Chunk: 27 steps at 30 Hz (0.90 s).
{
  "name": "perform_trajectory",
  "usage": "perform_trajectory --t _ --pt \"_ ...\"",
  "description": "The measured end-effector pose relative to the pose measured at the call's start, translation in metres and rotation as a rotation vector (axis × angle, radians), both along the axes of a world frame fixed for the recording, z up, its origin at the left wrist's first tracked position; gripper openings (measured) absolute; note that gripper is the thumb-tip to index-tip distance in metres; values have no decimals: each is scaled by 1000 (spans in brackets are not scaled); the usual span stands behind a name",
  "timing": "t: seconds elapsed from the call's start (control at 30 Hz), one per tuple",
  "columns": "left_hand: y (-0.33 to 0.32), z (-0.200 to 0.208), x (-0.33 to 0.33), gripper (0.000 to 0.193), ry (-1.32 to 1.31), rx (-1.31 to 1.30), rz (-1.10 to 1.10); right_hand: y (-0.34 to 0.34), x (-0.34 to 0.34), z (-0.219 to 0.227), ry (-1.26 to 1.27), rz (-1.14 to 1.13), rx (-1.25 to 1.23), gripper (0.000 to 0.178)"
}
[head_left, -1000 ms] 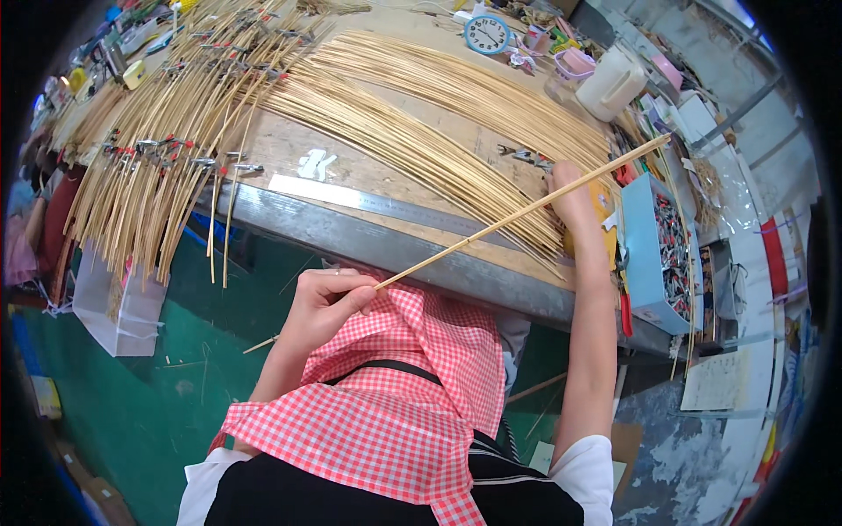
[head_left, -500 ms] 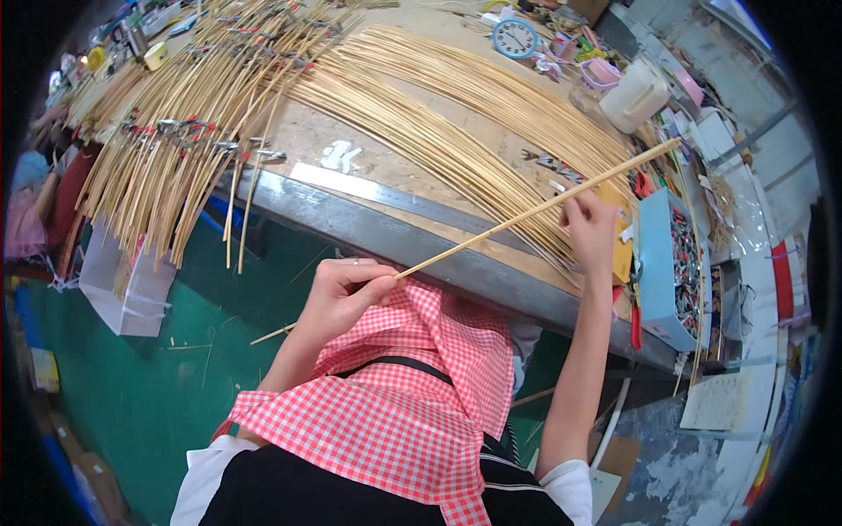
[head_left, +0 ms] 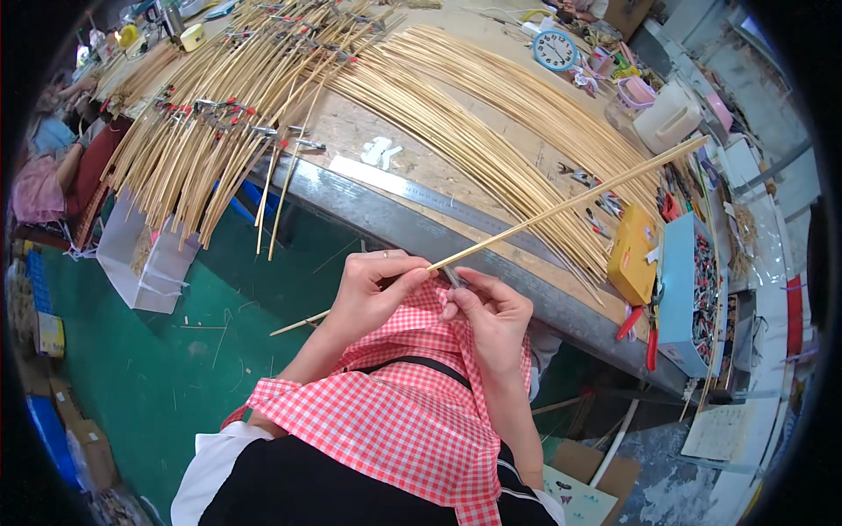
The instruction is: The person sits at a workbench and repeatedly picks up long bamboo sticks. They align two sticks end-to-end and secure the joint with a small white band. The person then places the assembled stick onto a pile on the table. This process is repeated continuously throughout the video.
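Note:
A long, pale bamboo cane (head_left: 561,208) slants across in front of me, from my lap up to the right over the table. My left hand (head_left: 379,294) is closed on its lower part, thumb and fingers pinching it. The cane's lower end comes out to the left, below that hand. Just right of this grip, my right hand (head_left: 493,317) pinches a small grey metal clip (head_left: 453,276) close to the cane. Whether the clip touches the cane I cannot tell.
Many canes (head_left: 491,145) lie across the table (head_left: 351,118); others, clipped in bundles (head_left: 189,153), overhang its left edge. A steel ruler (head_left: 421,197) lies near the front. At right stand a yellow box (head_left: 633,254), a blue box of clips (head_left: 680,307) and red-handled pliers (head_left: 651,346).
My right hand has let go of the cane's upper part and come down beside my left hand, now with a small metal clip. The left hand still holds the cane. The view has shifted slightly.

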<state>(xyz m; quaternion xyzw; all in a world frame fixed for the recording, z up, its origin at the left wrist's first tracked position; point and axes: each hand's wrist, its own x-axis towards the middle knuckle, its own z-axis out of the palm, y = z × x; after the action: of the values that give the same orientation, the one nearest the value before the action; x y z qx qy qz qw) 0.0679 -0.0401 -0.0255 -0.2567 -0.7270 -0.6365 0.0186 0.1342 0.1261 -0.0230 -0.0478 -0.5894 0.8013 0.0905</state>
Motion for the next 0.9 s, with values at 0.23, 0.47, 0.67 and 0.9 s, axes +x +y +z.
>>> perform_trajectory --t 0.23,0.47,0.67,0.9 --pt "-2 1 1 9 69 -25 20 -15 -1 5 -99 -128 -11 17" --pt "2 5 6 12 111 108 -67 -18 3 -9 8 -214 -9 16" --pt "-2 1 3 15 109 116 -86 -17 2 -7 134 -196 106 14" --pt "-3 -16 4 20 -20 150 -277 -1 7 13 197 -250 261 22"
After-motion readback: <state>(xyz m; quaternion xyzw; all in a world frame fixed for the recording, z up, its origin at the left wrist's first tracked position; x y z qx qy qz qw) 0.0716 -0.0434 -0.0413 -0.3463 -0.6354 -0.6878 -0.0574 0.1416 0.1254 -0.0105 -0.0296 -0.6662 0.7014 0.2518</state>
